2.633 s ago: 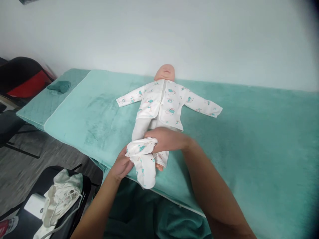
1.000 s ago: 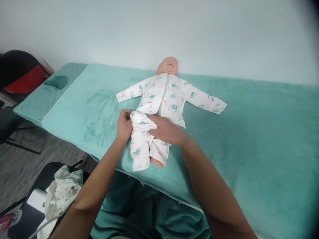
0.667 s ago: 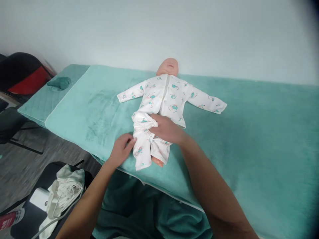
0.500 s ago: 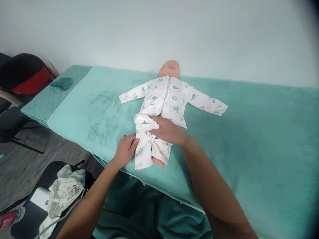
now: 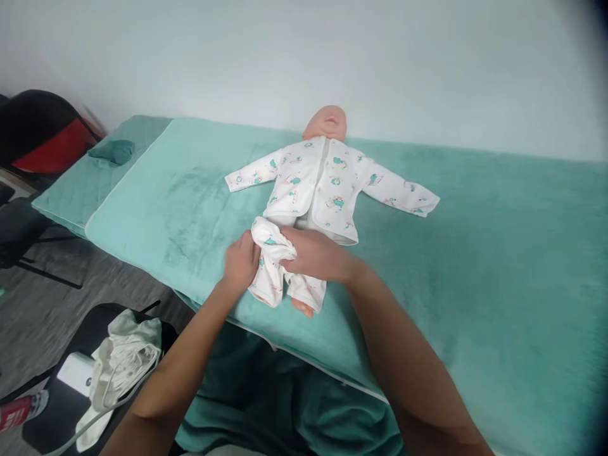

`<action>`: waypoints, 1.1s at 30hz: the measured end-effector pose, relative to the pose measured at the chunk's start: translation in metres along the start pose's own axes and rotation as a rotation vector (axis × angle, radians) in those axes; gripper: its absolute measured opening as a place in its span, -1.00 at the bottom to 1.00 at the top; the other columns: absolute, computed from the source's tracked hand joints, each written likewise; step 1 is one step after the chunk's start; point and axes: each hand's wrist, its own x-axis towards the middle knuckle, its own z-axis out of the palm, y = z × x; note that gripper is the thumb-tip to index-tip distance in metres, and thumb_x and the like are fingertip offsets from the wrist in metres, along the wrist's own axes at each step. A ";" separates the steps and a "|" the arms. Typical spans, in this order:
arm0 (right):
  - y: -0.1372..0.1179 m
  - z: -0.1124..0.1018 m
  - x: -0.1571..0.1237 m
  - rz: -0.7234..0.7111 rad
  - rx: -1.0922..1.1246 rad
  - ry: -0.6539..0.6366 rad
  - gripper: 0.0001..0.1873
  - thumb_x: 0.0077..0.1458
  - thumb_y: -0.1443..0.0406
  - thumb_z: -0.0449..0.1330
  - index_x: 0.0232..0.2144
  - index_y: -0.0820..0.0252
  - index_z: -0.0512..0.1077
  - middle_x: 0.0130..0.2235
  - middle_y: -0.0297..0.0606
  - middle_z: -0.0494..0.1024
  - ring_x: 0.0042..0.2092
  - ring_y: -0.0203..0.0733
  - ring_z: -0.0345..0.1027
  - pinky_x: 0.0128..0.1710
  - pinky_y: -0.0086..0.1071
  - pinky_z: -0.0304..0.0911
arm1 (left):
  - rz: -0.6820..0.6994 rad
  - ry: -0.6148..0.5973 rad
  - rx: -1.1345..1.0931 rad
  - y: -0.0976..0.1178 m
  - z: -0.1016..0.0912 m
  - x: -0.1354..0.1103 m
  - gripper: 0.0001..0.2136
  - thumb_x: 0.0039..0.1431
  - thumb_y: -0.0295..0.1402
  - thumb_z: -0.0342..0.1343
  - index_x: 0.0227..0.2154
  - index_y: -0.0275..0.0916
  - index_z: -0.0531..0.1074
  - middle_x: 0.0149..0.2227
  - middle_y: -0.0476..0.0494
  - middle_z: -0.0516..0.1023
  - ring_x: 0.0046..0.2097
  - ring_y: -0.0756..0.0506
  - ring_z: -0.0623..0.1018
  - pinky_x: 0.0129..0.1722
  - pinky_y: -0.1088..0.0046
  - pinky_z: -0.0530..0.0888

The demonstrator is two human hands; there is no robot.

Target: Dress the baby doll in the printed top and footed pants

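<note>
A baby doll (image 5: 327, 122) lies on its back on a teal towel (image 5: 451, 228), head toward the wall. It wears a white printed top (image 5: 319, 185) with both sleeves spread out. White printed pants (image 5: 272, 266) are bunched over its legs, and one bare foot (image 5: 303, 308) sticks out at the near end. My left hand (image 5: 241, 263) is closed on the left pant leg. From the other side, my right hand (image 5: 314, 255) grips the bunched waistband.
The padded table's near edge (image 5: 285, 354) runs just below the doll. A folded teal cloth (image 5: 112, 152) lies at the far left end. A black chair (image 5: 42, 136) stands left. Below left, white cloth and cord (image 5: 116, 361) rest on a dark seat.
My left hand went from the waistband down beside the pant leg, then gripped it and gathered it upward. The leg now looks shorter. My right hand stayed on the waistband.
</note>
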 end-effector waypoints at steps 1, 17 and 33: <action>0.000 0.002 0.001 -0.014 -0.006 0.021 -0.68 0.14 0.30 0.16 -0.03 0.08 0.39 -0.11 -0.23 0.62 -0.14 -0.02 0.47 -0.21 -0.29 0.20 | -0.018 0.004 0.002 0.000 0.000 -0.002 -0.84 0.36 -0.23 -0.01 -0.34 -0.14 0.28 -0.39 -0.09 0.44 -0.35 -0.15 0.47 -0.31 0.37 0.25; -0.003 0.003 0.005 0.007 0.126 0.250 -0.87 0.03 0.40 0.08 -0.33 0.10 0.32 -0.28 -0.31 0.56 -0.25 -0.11 0.40 -0.25 -0.29 0.19 | -0.178 0.214 -0.046 0.001 0.004 -0.005 -0.77 0.39 -0.13 0.02 -0.15 -0.18 0.38 -0.35 -0.13 0.58 -0.35 -0.14 0.53 -0.33 0.40 0.24; 0.012 -0.008 -0.002 -0.042 0.496 0.385 -0.73 0.24 0.04 0.20 -0.23 0.10 0.45 -0.24 -0.28 0.55 -0.19 -0.14 0.44 -0.10 -0.23 0.35 | -0.171 0.312 -0.592 0.011 -0.002 0.027 -0.58 0.43 0.00 -0.09 -0.48 -0.15 0.23 -0.54 0.06 0.28 -0.48 0.00 0.29 -0.40 0.42 0.27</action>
